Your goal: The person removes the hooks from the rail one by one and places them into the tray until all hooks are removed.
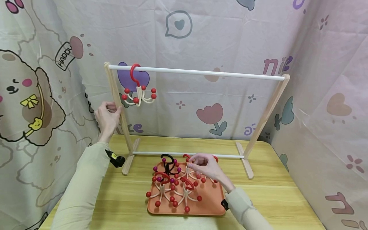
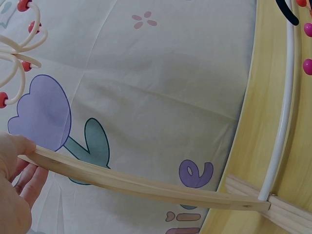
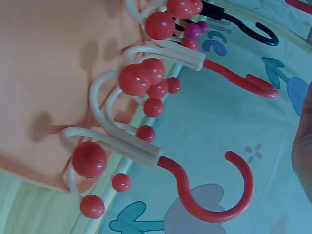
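My left hand (image 1: 107, 118) grips the left wooden post (image 1: 124, 126) of a stand, thumb on one side and fingers on the other. From the stand's white top rod (image 1: 195, 72) hangs a cream multi-armed hanger (image 1: 139, 94) with red balls and a red hook. Over an orange tray (image 1: 211, 201), my right hand (image 1: 209, 166) hovers with loosely bent fingers and nothing in them. Just beyond its fingertips stands a red-hooked hanger (image 3: 178, 53); another red-hooked hanger (image 3: 139, 148) is beside it. A black hanger (image 1: 167, 167) with magenta balls stands at the tray's back left.
Two more red-hooked hangers, one at left (image 1: 162, 190) and one at right (image 1: 186, 193), stand at the tray's front. A white lower rod (image 1: 184, 154) runs behind the tray, joining the posts. The right wooden post (image 1: 265, 116) rises at right; printed curtains (image 1: 178, 48) surround the wooden table (image 1: 276, 198).
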Demonstrator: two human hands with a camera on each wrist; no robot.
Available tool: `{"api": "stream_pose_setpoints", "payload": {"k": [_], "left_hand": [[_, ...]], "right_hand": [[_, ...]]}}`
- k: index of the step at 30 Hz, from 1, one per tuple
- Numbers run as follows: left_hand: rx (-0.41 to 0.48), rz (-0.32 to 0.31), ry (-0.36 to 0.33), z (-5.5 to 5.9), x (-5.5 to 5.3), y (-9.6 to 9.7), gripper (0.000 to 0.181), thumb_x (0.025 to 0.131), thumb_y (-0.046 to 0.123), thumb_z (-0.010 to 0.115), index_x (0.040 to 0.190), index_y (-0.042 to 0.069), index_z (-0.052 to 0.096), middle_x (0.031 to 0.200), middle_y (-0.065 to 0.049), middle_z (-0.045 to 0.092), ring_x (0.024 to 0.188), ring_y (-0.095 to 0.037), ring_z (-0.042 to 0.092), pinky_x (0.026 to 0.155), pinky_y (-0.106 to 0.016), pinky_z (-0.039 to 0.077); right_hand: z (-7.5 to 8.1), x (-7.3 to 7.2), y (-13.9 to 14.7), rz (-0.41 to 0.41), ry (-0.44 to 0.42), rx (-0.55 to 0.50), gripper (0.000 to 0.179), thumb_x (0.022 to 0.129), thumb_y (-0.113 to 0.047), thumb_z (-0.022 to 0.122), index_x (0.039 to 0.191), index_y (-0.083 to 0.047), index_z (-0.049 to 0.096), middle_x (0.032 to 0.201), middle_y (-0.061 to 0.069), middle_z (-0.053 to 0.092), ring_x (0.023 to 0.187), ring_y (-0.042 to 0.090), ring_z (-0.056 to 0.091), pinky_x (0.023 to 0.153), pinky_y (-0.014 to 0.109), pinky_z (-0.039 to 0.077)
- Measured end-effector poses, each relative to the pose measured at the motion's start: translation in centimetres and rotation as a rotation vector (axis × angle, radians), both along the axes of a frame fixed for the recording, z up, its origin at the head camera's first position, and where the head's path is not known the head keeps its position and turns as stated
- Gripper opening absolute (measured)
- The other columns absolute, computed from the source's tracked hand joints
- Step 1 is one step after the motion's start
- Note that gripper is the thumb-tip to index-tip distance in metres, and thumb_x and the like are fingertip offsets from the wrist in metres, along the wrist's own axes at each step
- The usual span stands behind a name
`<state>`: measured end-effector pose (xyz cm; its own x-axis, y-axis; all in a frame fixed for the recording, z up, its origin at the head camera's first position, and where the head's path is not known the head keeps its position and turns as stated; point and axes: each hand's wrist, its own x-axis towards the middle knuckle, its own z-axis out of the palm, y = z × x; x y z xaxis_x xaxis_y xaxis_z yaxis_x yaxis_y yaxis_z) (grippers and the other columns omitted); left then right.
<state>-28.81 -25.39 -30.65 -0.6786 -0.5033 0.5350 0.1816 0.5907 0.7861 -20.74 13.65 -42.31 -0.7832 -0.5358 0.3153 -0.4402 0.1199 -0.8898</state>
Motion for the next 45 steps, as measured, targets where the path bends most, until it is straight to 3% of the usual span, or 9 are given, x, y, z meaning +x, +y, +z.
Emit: {"api": "stream_pose_setpoints", "payload": {"k": [6,12,20,25,31,34,38,41,45], "left_hand": [[-0.009,0.011,0.001,0.0,-0.1,-0.1,0.028,0.090,0.017,0.072,0.111,-0.002,0.068,0.103,-0.022,0.074,0.062,0.020,0.042,0.080,-0.015,0.040],[-0.011,0.001,0.012,-0.1,-0.1,-0.1,0.028,0.090,0.014,0.072,0.111,-0.003,0.067,0.103,-0.023,0.074,0.061,0.020,0.041,0.095,-0.033,0.044],[-0.008,0.000,-0.001,0.0,0.0,0.0,0.029,0.090,0.016,0.071,0.111,-0.004,0.067,0.104,-0.024,0.074,0.062,0.019,0.040,0.098,-0.038,0.044],[-0.002,0.001,-0.015,0.0,0.0,0.0,0.030,0.090,0.017,0.072,0.112,-0.003,0.067,0.105,-0.025,0.073,0.063,0.018,0.039,0.102,-0.041,0.043],[0.000,0.000,-0.010,0.0,-0.1,0.0,0.029,0.089,0.016,0.072,0.111,-0.003,0.067,0.104,-0.024,0.074,0.063,0.018,0.040,0.102,-0.040,0.043],[-0.006,0.003,-0.014,0.0,-0.1,0.0,0.030,0.090,0.017,0.072,0.112,-0.003,0.067,0.104,-0.024,0.074,0.063,0.018,0.039,0.098,-0.035,0.043],[-0.017,0.005,-0.014,0.1,0.0,-0.1,0.030,0.091,0.018,0.071,0.112,-0.003,0.067,0.104,-0.022,0.074,0.062,0.019,0.040,0.083,-0.019,0.040],[-0.022,0.002,-0.002,0.1,0.0,-0.1,0.030,0.090,0.018,0.071,0.112,-0.003,0.067,0.103,-0.023,0.075,0.061,0.020,0.041,0.075,-0.012,0.036],[-0.027,0.002,0.007,0.1,0.0,-0.1,0.029,0.090,0.016,0.071,0.110,-0.004,0.067,0.102,-0.023,0.075,0.061,0.021,0.041,0.074,-0.010,0.034]], "right_hand": [[0.9,-0.2,-0.2,-0.021,0.002,-0.040,0.022,0.093,-0.008,0.069,0.110,0.006,0.067,0.070,-0.010,0.069,0.052,0.004,0.057,0.046,0.024,0.048],[2.1,-0.7,-0.6,-0.010,0.059,-0.075,0.021,0.093,-0.002,0.067,0.110,0.009,0.065,0.069,-0.003,0.069,0.051,0.003,0.057,0.045,0.022,0.046],[4.4,-1.5,-1.5,-0.055,0.153,-0.063,0.018,0.092,-0.001,0.069,0.110,0.000,0.068,0.069,0.016,0.069,0.049,0.021,0.058,0.048,0.028,0.050],[6.1,-1.9,-2.2,-0.097,0.181,-0.042,0.019,0.091,-0.004,0.070,0.111,-0.002,0.069,0.072,0.017,0.072,0.051,0.024,0.061,0.048,0.025,0.050],[8.0,-2.7,-3.0,-0.105,0.199,-0.073,0.019,0.091,-0.002,0.070,0.109,0.001,0.068,0.070,0.015,0.071,0.050,0.014,0.062,0.049,0.030,0.054],[8.9,-3.0,-3.2,-0.111,0.200,-0.080,0.019,0.091,-0.002,0.070,0.109,0.001,0.068,0.069,0.011,0.071,0.051,0.021,0.063,0.050,0.031,0.055],[10.2,-3.3,-3.7,-0.120,0.196,-0.078,0.019,0.092,-0.004,0.070,0.110,0.000,0.069,0.071,0.007,0.072,0.054,0.029,0.065,0.053,0.030,0.056],[11.1,-3.6,-4.1,-0.131,0.195,-0.074,0.020,0.092,-0.006,0.071,0.111,-0.001,0.069,0.071,0.005,0.071,0.054,0.021,0.064,0.054,0.030,0.056],[12.2,-3.9,-4.8,-0.142,0.194,-0.056,0.020,0.092,-0.009,0.071,0.111,-0.003,0.069,0.069,0.004,0.071,0.054,0.012,0.063,0.055,0.030,0.057]]}}
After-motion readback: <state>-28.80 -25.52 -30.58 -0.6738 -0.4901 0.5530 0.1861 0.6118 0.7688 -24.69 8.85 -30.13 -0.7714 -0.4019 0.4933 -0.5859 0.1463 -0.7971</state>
